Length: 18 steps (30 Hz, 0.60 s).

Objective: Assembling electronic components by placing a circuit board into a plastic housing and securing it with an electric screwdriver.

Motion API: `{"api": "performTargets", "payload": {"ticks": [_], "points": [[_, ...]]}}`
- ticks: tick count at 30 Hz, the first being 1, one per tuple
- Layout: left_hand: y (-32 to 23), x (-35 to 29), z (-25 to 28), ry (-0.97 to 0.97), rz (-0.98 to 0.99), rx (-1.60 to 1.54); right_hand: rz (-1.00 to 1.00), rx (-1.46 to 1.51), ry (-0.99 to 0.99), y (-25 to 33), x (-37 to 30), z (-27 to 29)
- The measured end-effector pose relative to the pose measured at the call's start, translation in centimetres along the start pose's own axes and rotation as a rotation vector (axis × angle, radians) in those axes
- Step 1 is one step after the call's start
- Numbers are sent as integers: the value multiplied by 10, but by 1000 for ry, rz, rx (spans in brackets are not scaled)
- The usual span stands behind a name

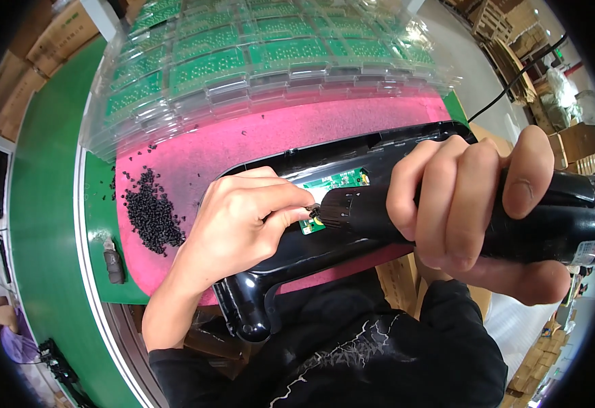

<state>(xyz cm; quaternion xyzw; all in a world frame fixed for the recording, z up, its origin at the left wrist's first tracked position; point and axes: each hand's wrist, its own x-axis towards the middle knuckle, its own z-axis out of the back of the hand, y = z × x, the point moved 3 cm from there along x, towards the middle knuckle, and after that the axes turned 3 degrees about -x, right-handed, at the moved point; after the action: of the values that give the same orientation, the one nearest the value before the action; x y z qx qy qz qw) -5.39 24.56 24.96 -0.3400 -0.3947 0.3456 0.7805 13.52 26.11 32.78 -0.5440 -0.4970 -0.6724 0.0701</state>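
My right hand is wrapped round a black power screwdriver, which points left. At its tip, the thumb and forefinger of my left hand pinch a small black screw, partly hidden by the fingers. Below the tip lies a glossy black plastic housing with a green circuit board inside it. My left wrist crosses the housing's left end, and the screwdriver covers part of the board. Left of my left hand, many small black screws lie heaped on a pink mat.
Stacked clear plastic trays with green boards fill the far side of the table. A small dark grey object lies at the mat's left edge. A black cable runs at the upper right. Cardboard boxes stand far left.
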Motion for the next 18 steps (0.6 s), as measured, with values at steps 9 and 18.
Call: {"api": "performTargets", "payload": {"ticks": [9, 18], "points": [[7, -1, -8, 144, 280, -76, -83, 6, -98, -14, -3, 0], [-1, 3, 1, 64, 351, 144, -365, -224, -262, -34, -12, -1]]}}
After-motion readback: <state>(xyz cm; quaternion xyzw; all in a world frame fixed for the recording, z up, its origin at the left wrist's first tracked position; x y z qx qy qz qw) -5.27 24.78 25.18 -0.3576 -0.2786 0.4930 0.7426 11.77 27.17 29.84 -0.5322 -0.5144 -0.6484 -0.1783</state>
